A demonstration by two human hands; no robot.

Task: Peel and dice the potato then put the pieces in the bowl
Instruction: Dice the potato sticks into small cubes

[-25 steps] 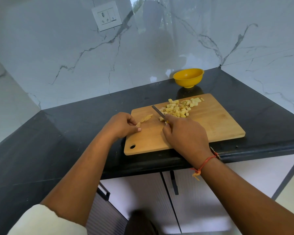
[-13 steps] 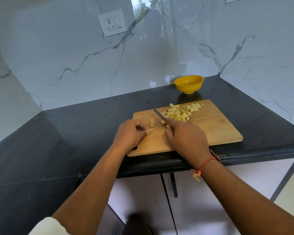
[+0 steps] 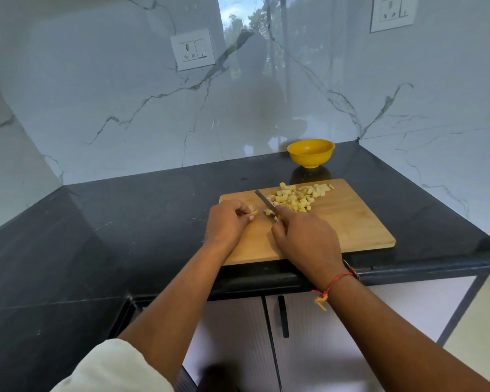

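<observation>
Looks like the last potato strip. The left hand pinches it on the cutting board, with a pale yellow stub poking out toward 3 o'clock, right at the knife. The right hand is wrapped round the handle, and the blade runs 5 to 11 o'clock just beside the stub. The diced pile sits at 1 o'clock, and the bowl is at 12 on the surface.

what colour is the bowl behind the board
Yellow. The bowl shows clearly in the head view.
</observation>
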